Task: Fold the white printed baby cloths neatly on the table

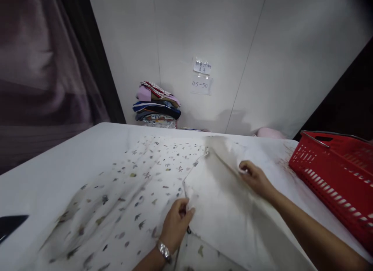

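A white cloth printed with small dark shapes lies spread over a white table. Its right part is turned over, showing the plain white underside. My left hand, with a metal watch on the wrist, pinches the folded edge near the middle of the cloth. My right hand grips the same folded flap farther back and to the right, fingers closed on the fabric.
A red plastic basket stands on the table's right side. A pile of folded clothes rests against the white wall behind the table, under two paper labels. Something pink lies behind the far edge. A dark object shows at the left edge.
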Demonstrator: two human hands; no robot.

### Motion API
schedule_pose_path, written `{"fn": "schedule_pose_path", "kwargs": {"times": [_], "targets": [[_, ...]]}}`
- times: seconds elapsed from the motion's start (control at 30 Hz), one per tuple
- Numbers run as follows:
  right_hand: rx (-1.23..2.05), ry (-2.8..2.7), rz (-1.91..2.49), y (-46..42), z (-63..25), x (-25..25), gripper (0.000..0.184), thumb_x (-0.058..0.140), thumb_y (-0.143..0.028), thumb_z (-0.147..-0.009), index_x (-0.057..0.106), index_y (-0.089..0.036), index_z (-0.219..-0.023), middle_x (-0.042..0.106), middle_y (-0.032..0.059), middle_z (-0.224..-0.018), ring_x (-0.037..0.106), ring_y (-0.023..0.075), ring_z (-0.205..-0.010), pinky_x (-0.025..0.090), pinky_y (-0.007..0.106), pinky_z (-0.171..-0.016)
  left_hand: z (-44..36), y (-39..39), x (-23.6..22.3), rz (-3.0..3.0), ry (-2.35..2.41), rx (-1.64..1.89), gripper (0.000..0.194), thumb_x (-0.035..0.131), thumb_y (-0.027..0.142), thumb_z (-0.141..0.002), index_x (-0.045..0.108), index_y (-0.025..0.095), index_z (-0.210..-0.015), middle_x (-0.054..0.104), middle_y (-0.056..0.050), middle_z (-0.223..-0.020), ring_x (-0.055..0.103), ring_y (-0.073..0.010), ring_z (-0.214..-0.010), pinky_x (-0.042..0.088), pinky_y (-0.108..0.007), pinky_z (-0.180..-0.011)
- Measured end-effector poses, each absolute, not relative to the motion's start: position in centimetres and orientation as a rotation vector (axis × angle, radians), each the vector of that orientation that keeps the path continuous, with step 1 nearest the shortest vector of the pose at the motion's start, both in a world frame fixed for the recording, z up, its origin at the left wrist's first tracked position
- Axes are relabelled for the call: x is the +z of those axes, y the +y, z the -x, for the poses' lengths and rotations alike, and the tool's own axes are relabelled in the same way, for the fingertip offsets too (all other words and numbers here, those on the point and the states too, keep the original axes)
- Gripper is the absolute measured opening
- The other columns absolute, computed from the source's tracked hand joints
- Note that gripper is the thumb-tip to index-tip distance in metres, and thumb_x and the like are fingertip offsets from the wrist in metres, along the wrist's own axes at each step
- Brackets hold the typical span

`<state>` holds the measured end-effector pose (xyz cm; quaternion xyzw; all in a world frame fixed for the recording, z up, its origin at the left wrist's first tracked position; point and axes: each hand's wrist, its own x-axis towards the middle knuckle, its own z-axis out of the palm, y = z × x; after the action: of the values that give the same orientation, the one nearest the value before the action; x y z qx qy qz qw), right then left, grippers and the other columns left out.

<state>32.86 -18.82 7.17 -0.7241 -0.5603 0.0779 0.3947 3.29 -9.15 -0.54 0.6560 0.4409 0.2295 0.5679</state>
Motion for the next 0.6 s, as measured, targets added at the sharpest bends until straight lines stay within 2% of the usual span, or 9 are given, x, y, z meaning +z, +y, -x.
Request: {"fn": "schedule_pose_path", "kwargs": {"times": [0.07, 0.17, 0.23, 0.37, 0.43, 0.5, 0.6], "targets": [[0.412, -1.654, 1.837, -21.2, -28.0, 6.7, 0.025, 0.049, -0.018, -0.072, 0.054, -0.023, -0.096, 0.06, 0.0011, -0.09, 0.054, 0.0146, -0.075, 0.042, 0.025, -0.067, -2.8, -9.9, -0.5, -1.752, 0.993, 0.625, 0.025, 0.059, 0.033, -0.069, 0.054, 0.023, -0.091, 0.058, -0.001, -0.088, 0.057, -0.0218, -0.081, 0.045, -0.034, -0.075], [0.82, -1.804, 1.862, -23.5, -22.8, 5.2, 0.046, 0.05, -0.019, -0.076, 0.049, -0.029, -0.12, 0.061, 0.0025, -0.103, 0.056, 0.0155, -0.076, 0.044, 0.026, -0.066, -2.5, -10.3, -0.4, -1.959, 0.953, 0.685, 0.002, 0.05, 0.019, -0.072, 0.049, 0.021, -0.072, 0.053, -0.001, -0.08, 0.053, -0.0187, -0.075, 0.042, -0.032, -0.07], [0.92, -1.812, 1.883, -23.6, -20.8, 4.2, 0.054, 0.052, -0.023, -0.077, 0.043, -0.03, -0.13, 0.061, 0.0037, -0.105, 0.057, 0.0164, -0.077, 0.045, 0.027, -0.066, -2.4, -10.3, -0.4, -1.992, 0.981, 0.696, 0.011, 0.044, 0.013, -0.073, 0.044, 0.021, -0.065, 0.05, -0.001, -0.074, 0.051, -0.0175, -0.072, 0.04, -0.03, -0.068], [0.674, -1.896, 1.858, -21.9, -18.1, 2.7, 0.054, 0.056, -0.031, -0.078, 0.044, -0.023, -0.13, 0.059, 0.0072, -0.109, 0.055, 0.0213, -0.09, 0.045, 0.035, -0.079, -2.5, -10.9, -0.2, -2.097, 1.001, 0.661, 0.011, 0.046, 0.011, -0.071, 0.046, 0.02, -0.077, 0.051, -0.003, -0.079, 0.05, -0.0181, -0.075, 0.039, -0.03, -0.068], [0.547, -1.989, 1.836, -20.9, -16.7, 2.1, 0.051, 0.06, -0.032, -0.075, 0.049, -0.021, -0.124, 0.058, 0.0084, -0.107, 0.053, 0.0236, -0.095, 0.045, 0.037, -0.081, -2.6, -11.3, 0.0, -2.197, 0.99, 0.604, 0.02, 0.05, 0.009, -0.066, 0.047, 0.02, -0.083, 0.051, -0.005, -0.086, 0.052, -0.0196, -0.079, 0.039, -0.031, -0.069], [0.449, -2.025, 1.852, -20.2, -15.7, 1.4, 0.045, 0.061, -0.029, -0.074, 0.053, -0.021, -0.117, 0.058, 0.0091, -0.104, 0.053, 0.0244, -0.095, 0.045, 0.037, -0.08, -2.7, -11.5, 0.1, -2.261, 1.009, 0.554, 0.027, 0.051, 0.006, -0.062, 0.046, 0.02, -0.084, 0.05, -0.005, -0.091, 0.052, -0.0201, -0.082, 0.039, -0.03, -0.07], [0.447, -1.909, 1.819, -19.6, -15.4, 0.2, 0.03, 0.054, -0.025, -0.079, 0.058, -0.022, -0.109, 0.06, 0.0082, -0.102, 0.055, 0.0218, -0.093, 0.046, 0.035, -0.08, -2.7, -11.0, 0.0, -2.268, 1.03, 0.472, 0.024, 0.054, 0.007, -0.062, 0.046, 0.019, -0.081, 0.049, -0.005, -0.093, 0.052, -0.0189, -0.081, 0.04, -0.029, -0.07]]}}
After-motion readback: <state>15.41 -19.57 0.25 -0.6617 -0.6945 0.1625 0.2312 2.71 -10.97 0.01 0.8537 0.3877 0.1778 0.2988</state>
